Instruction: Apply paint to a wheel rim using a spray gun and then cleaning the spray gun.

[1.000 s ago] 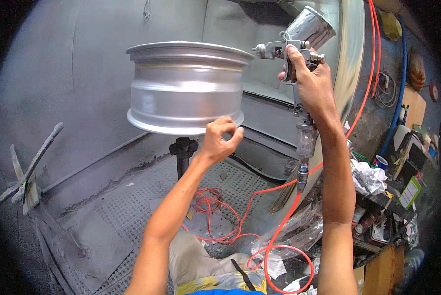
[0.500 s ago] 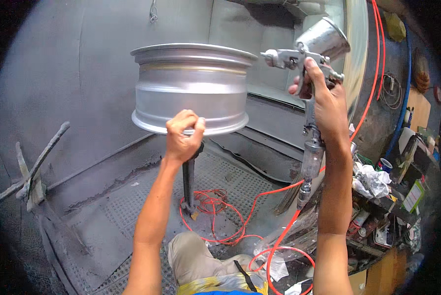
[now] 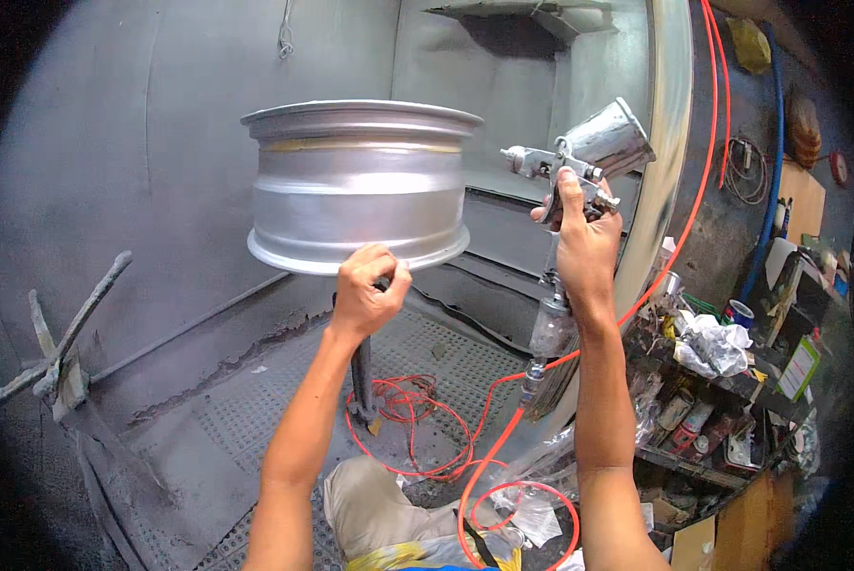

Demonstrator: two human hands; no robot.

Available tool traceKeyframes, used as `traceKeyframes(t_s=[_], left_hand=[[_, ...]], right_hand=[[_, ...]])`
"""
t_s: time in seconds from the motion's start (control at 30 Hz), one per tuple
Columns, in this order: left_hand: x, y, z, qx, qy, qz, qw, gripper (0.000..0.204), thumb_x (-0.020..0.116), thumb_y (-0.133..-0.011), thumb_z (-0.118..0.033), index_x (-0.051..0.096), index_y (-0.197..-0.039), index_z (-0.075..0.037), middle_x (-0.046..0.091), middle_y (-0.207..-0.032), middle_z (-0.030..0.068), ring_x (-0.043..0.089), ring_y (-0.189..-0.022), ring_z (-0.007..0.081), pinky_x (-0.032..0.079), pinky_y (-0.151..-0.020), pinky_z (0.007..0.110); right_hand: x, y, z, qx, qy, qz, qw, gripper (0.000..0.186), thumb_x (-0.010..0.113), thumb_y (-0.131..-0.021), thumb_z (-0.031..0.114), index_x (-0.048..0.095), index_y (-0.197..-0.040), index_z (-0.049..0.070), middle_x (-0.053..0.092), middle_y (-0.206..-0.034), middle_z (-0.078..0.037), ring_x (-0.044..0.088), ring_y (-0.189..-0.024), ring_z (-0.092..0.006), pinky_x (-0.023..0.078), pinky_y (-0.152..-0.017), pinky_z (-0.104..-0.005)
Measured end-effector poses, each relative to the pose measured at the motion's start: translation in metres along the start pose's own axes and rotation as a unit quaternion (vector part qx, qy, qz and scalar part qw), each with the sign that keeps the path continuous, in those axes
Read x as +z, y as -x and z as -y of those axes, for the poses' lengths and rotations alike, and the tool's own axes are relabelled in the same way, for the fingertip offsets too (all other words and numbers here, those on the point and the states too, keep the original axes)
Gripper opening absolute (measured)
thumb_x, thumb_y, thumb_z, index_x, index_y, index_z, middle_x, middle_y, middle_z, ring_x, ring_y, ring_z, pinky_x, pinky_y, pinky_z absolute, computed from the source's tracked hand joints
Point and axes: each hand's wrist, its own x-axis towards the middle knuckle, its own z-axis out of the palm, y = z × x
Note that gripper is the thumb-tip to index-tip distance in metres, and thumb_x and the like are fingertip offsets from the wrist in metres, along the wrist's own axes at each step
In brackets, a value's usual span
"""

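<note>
A silver wheel rim [image 3: 360,205] lies level on top of a dark post stand [image 3: 360,381]. My left hand [image 3: 372,293] is closed just under the rim's front lower edge, and a dark bar end of the stand shows between thumb and fingers. To the right of the rim, my right hand [image 3: 587,243] is wrapped round the handle of a spray gun [image 3: 546,164]. The gun's metal cup [image 3: 613,138] tilts up to the right, and its nozzle points left toward the rim, apart from it. Below the handle hangs a clear inline filter [image 3: 551,328], joined to an orange hose [image 3: 498,452].
Grey booth walls [image 3: 198,143] stand behind and left. A paint-crusted stand [image 3: 65,357] is at far left. Loops of orange hose [image 3: 427,466] lie on the perforated floor [image 3: 222,404]. At right is a cluttered shelf [image 3: 703,466] with crumpled plastic [image 3: 714,344].
The spray gun and my right hand are lower and farther left in the picture. My left hand has shifted slightly right along the rim's lower edge and down. The view has shifted somewhat.
</note>
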Motion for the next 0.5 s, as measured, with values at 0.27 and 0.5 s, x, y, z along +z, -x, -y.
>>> traceKeyframes(t_s=[0.27,0.5], left_hand=[[0.046,-0.003,-0.013,0.022,-0.058,-0.006,0.998,0.025,0.072,-0.083,-0.003,0.057,-0.064,0.000,0.056,-0.068,0.0122,0.056,-0.066,0.0307,0.045,-0.064,0.042],[0.059,-0.001,-0.015,-0.012,-0.039,0.013,0.999,0.026,0.073,-0.083,-0.005,0.057,-0.064,0.000,0.056,-0.069,0.0131,0.057,-0.068,0.0323,0.046,-0.066,0.044]], right_hand=[[0.006,0.007,0.021,0.021,-0.048,0.013,0.999,0.026,0.063,-0.108,0.031,0.067,-0.105,0.006,0.062,-0.075,0.002,0.063,-0.068,-0.0086,0.047,-0.062,-0.0246],[0.001,-0.007,0.002,-0.028,-0.015,0.006,0.999,0.024,0.065,-0.107,0.029,0.065,-0.104,0.006,0.060,-0.073,0.004,0.055,-0.062,-0.0048,0.040,-0.057,-0.0236]])
